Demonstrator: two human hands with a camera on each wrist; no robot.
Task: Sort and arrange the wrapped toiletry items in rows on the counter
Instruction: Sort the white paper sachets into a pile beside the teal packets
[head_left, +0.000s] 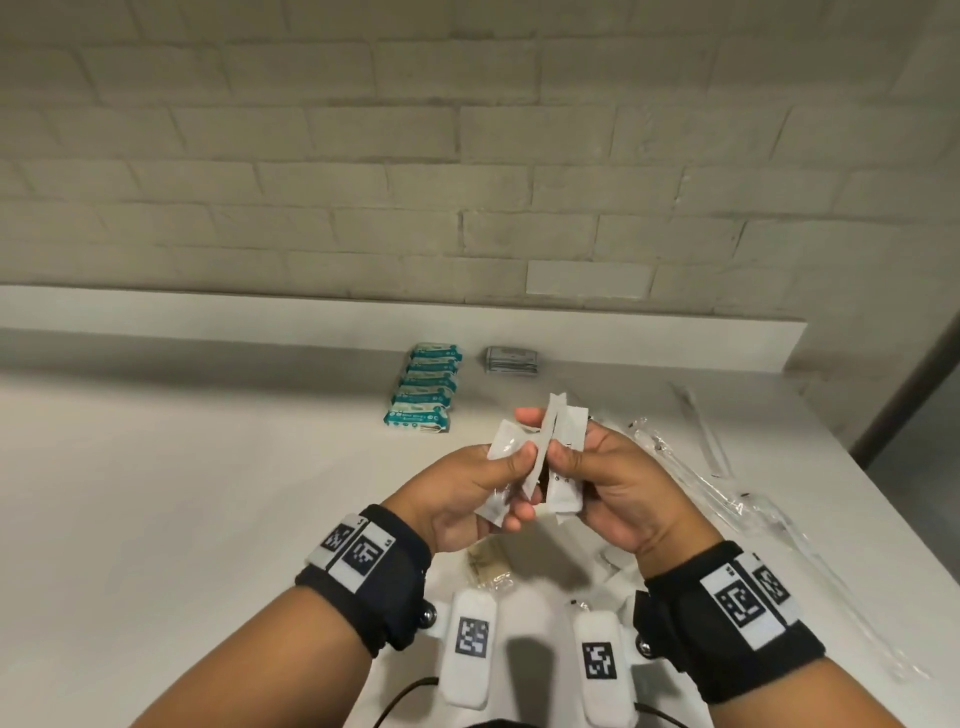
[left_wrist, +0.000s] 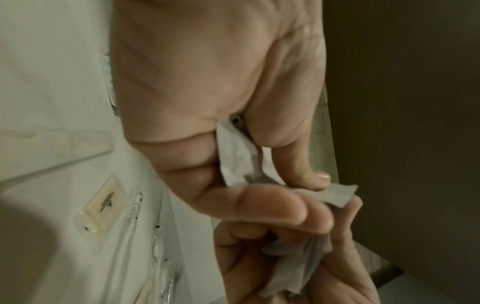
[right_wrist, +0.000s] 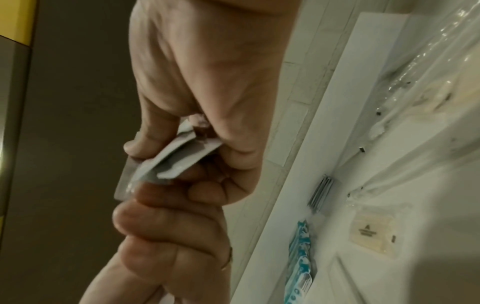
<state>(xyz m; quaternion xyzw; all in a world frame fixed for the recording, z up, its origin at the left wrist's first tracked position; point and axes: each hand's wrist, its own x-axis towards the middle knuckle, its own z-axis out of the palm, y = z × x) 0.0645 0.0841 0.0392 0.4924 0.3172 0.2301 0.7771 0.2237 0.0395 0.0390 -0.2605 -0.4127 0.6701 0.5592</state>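
Note:
Both hands are raised above the white counter (head_left: 208, 493), holding small white wrapped packets. My left hand (head_left: 483, 488) grips a white packet (head_left: 506, 449) between thumb and fingers; that packet (left_wrist: 239, 156) shows creased in the left wrist view. My right hand (head_left: 597, 467) pinches a stack of flat white packets (head_left: 563, 452) held upright, also the packets (right_wrist: 176, 158) under the thumb in the right wrist view. The two hands touch at the fingertips. A row of several teal-and-white packets (head_left: 426, 384) lies at the back of the counter, with a stack of grey sachets (head_left: 513, 359) to its right.
Clear plastic-wrapped long items (head_left: 727, 483) lie scattered on the counter's right side near its edge. A beige wrapped item (head_left: 488, 564) lies beneath my hands, seen as a beige square packet (right_wrist: 371, 232) in the right wrist view. A brick wall with a ledge (head_left: 363, 317) backs the counter.

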